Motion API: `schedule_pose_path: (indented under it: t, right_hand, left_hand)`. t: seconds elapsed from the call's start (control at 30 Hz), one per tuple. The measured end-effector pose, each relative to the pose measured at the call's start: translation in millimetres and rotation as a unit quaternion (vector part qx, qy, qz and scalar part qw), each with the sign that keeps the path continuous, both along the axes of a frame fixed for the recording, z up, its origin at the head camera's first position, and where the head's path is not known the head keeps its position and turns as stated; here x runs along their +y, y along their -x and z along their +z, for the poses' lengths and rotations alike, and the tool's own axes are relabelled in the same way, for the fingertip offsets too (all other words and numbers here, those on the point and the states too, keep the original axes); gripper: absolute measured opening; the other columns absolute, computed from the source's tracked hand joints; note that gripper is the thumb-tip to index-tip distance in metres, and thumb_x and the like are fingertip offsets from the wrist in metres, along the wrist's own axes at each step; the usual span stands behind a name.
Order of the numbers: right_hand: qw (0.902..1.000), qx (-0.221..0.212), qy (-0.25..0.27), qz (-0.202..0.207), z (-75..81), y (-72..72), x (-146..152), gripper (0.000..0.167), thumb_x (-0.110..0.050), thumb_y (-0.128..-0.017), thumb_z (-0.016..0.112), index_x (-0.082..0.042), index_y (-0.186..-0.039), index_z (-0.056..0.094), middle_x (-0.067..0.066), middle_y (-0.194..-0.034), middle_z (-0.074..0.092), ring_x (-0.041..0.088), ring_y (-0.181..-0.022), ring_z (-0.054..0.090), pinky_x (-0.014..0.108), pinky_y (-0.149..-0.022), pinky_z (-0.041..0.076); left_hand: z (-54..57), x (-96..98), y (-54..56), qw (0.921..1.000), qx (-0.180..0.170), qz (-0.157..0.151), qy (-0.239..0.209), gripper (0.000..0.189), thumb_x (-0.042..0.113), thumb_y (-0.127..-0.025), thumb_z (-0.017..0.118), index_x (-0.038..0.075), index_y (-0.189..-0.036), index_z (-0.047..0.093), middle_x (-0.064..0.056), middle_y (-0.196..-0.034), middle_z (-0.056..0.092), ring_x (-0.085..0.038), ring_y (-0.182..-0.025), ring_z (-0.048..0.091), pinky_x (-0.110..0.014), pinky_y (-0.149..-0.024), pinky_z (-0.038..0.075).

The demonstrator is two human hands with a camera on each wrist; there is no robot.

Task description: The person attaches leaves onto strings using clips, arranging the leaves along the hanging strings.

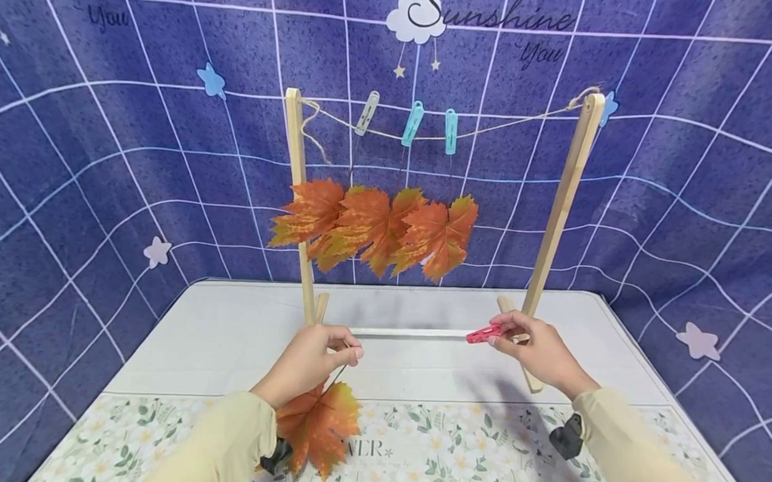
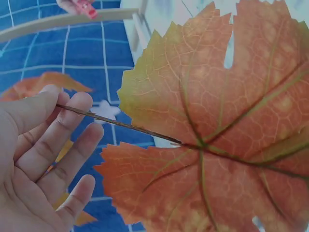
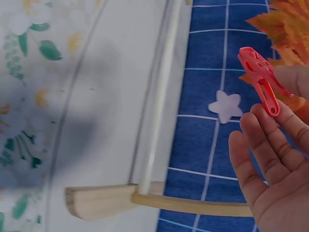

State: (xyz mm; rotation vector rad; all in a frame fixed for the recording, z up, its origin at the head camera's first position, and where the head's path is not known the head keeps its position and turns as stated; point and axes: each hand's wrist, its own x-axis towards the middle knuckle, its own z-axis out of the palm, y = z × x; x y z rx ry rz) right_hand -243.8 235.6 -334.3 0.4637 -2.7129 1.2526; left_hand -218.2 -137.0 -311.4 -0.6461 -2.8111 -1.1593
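Note:
My left hand (image 1: 319, 357) pinches the thin stem of an orange maple leaf (image 1: 322, 425) between thumb and forefinger. In the left wrist view the leaf (image 2: 231, 140) spreads broad beside the hand, its other fingers loosely extended. A red clothespin (image 3: 260, 79) sits between the thumb and forefinger of my right hand (image 1: 537, 345), over the right foot of a wooden frame. Three more maple leaves (image 1: 376, 230) hang by their stems from a string (image 1: 514, 126), held by a grey clothespin (image 1: 368, 113) and two light-blue clothespins (image 1: 413, 123).
The string runs between a left wooden post (image 1: 297, 144) and a right wooden post (image 1: 565, 198). A white bar (image 1: 414, 333) joins them low down. Beneath lies a white table (image 1: 227, 320) with a floral mat (image 1: 442, 445) in front. A blue gridded cloth (image 1: 170, 138) surrounds it.

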Motion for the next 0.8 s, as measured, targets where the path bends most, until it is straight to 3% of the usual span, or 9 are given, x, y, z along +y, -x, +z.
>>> schedule_pose_path:
  t: [0.3,0.5,0.8]
  right_hand:
    - [0.9982,0.058,0.011,0.0,31.9,1.1,5,0.037,-0.01,-0.093,0.074,0.0,-0.126,0.061,0.008,-0.099,0.071,0.013,-0.089,0.064,0.028,-0.073,0.054]
    - [0.9972,0.075,0.007,0.0,55.8,0.4,9,0.031,-0.011,-0.093,0.075,0.0,-0.119,0.063,0.009,-0.099,0.071,0.012,-0.089,0.065,0.025,-0.074,0.054]
    - [0.9963,0.085,-0.013,0.004,88.1,2.9,11,0.032,-0.017,-0.094,0.075,-0.004,-0.122,0.067,0.007,-0.099,0.072,0.013,-0.089,0.065,0.023,-0.074,0.051]
  left_hand:
    - [21.6,27.2,7.5,0.9998,0.018,0.004,-0.008,0.014,0.025,-0.097,0.071,0.023,-0.084,0.074,0.013,-0.082,0.07,-0.021,-0.101,0.07,-0.045,-0.085,0.054]
    - [32.6,42.0,11.8,0.9993,0.037,-0.006,0.001,0.014,0.026,-0.097,0.071,0.023,-0.085,0.076,0.013,-0.084,0.071,-0.018,-0.097,0.069,-0.045,-0.086,0.054]
    - [53.1,68.3,22.1,0.9984,0.051,-0.024,-0.007,0.012,0.024,-0.097,0.071,0.023,-0.086,0.076,0.011,-0.086,0.072,-0.009,-0.081,0.066,-0.033,-0.068,0.05]
